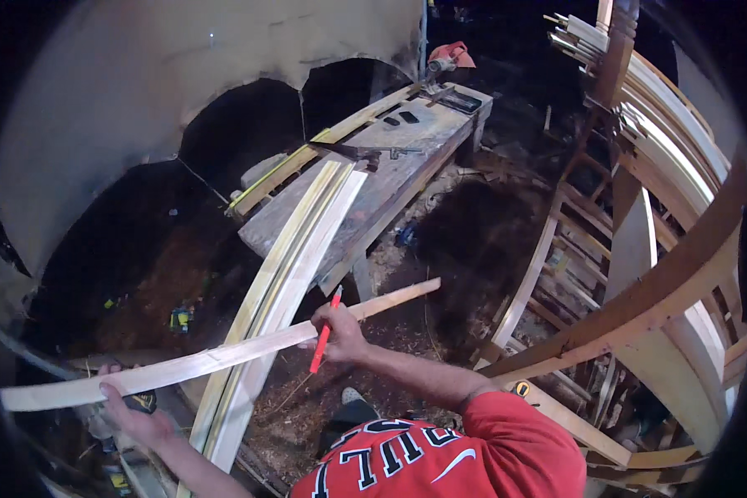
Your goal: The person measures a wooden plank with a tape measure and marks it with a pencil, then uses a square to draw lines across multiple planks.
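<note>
A thin, pale wooden strip [216,358] runs across in front of me, its left end nearer and its right end farther off. My left hand [137,419] is closed on the strip near its left end. Beside that palm shows a small black and yellow object [144,402]; whether the hand holds it too, I cannot tell. My right hand [342,334] grips the strip right of its middle, with a red marking pencil [320,342] between the fingers. Beneath the strip, long pale boards [286,286] slope from the workbench toward me.
The worn workbench [307,202] ahead carries a handsaw [344,151], dark flat pieces and a yellow-edged rail [282,176]. A ladder-like wooden frame [548,241] and racked timber [668,116] stand at the right. Pale sheeting [183,66] hangs at the upper left.
</note>
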A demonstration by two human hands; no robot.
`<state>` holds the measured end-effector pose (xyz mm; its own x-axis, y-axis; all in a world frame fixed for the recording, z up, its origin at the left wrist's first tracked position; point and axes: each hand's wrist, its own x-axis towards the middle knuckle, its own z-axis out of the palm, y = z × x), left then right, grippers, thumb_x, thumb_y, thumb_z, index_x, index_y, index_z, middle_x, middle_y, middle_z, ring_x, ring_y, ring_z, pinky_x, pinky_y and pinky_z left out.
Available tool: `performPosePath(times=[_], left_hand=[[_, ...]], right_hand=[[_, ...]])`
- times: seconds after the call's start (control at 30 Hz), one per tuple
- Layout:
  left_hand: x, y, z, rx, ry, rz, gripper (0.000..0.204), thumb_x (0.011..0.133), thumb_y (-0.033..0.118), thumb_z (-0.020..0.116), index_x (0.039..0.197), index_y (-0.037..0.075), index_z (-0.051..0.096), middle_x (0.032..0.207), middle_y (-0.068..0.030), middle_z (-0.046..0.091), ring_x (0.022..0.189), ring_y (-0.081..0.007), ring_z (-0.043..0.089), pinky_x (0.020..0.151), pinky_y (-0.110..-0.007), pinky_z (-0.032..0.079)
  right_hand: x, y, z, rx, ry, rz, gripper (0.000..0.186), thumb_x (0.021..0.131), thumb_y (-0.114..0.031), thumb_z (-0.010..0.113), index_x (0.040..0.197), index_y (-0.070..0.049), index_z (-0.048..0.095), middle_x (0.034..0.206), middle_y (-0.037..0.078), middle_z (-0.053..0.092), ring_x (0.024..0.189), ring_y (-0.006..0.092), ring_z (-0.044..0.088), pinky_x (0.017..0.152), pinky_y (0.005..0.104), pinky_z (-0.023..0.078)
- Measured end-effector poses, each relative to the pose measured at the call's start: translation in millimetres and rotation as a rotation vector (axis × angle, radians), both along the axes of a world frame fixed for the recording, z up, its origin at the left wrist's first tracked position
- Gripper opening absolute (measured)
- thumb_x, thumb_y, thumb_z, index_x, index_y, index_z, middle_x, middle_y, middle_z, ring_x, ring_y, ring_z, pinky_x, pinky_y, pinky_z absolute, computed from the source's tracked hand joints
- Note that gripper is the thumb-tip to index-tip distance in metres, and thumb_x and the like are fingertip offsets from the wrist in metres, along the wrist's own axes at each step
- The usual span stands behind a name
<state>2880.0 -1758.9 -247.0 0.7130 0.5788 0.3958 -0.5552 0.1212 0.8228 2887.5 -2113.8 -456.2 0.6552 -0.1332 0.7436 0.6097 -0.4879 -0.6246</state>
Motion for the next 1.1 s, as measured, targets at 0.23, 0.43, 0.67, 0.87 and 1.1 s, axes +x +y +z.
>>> performPosePath(times=[0.23, 0.43, 0.67, 0.87, 1.1], left_hand=[[100, -79, -3, 0.314, 0.054, -0.304, 0.04, 0.107, 0.025, 0.052, 0.131, -0.006, 0.058, 0.116, -0.016, 0.065, 0.101, -0.0247, 0.064, 0.095, -0.041, 0.052], [146, -157, 2, 0.722, -0.04, -0.355, 0.026, 0.102, 0.011, 0.058, 0.116, -0.007, 0.07, 0.127, -0.0202, 0.068, 0.116, -0.023, 0.064, 0.101, -0.038, 0.049], [159, -246, -35, 0.922, -0.043, -0.077, 0.011, 0.09, 0.009, 0.071, 0.089, -0.001, 0.068, 0.081, -0.0161, 0.062, 0.071, -0.0331, 0.063, 0.067, -0.042, 0.049], [164, -298, -88, 0.993, -0.118, 0.143, 0.045, 0.075, 0.014, 0.084, 0.112, -0.001, 0.063, 0.086, -0.0151, 0.059, 0.076, -0.0354, 0.061, 0.066, -0.045, 0.049], [174, -354, -133, 1.053, -0.023, 0.15, 0.044, 0.074, 0.03, 0.086, 0.098, 0.003, 0.06, 0.085, -0.0143, 0.057, 0.079, -0.0374, 0.059, 0.068, -0.049, 0.047]], right_hand=[[20, -28, -68, -0.003, 0.477, 0.009, 0.045, 0.076, -0.028, 0.081, 0.109, -0.008, 0.057, 0.099, 0.016, 0.061, 0.095, 0.0385, 0.061, 0.083, 0.0464, 0.049], [57, -80, -8, 0.086, 0.515, -0.1, 0.034, 0.086, -0.026, 0.082, 0.104, -0.003, 0.064, 0.101, 0.017, 0.07, 0.093, 0.0257, 0.07, 0.081, 0.0393, 0.056], [144, -129, 169, 0.306, 0.373, 0.261, 0.042, 0.098, -0.019, 0.072, 0.131, 0.0, 0.054, 0.117, 0.013, 0.071, 0.108, 0.0174, 0.066, 0.096, 0.0322, 0.053], [203, -124, 220, 0.274, 0.401, 0.339, 0.045, 0.098, -0.024, 0.072, 0.132, -0.001, 0.054, 0.117, 0.013, 0.07, 0.103, 0.0151, 0.067, 0.084, 0.0305, 0.057], [241, -161, 182, 0.201, 0.316, 0.287, 0.027, 0.1, -0.027, 0.069, 0.111, -0.003, 0.062, 0.088, 0.003, 0.067, 0.081, 0.0117, 0.066, 0.07, 0.0308, 0.056]])
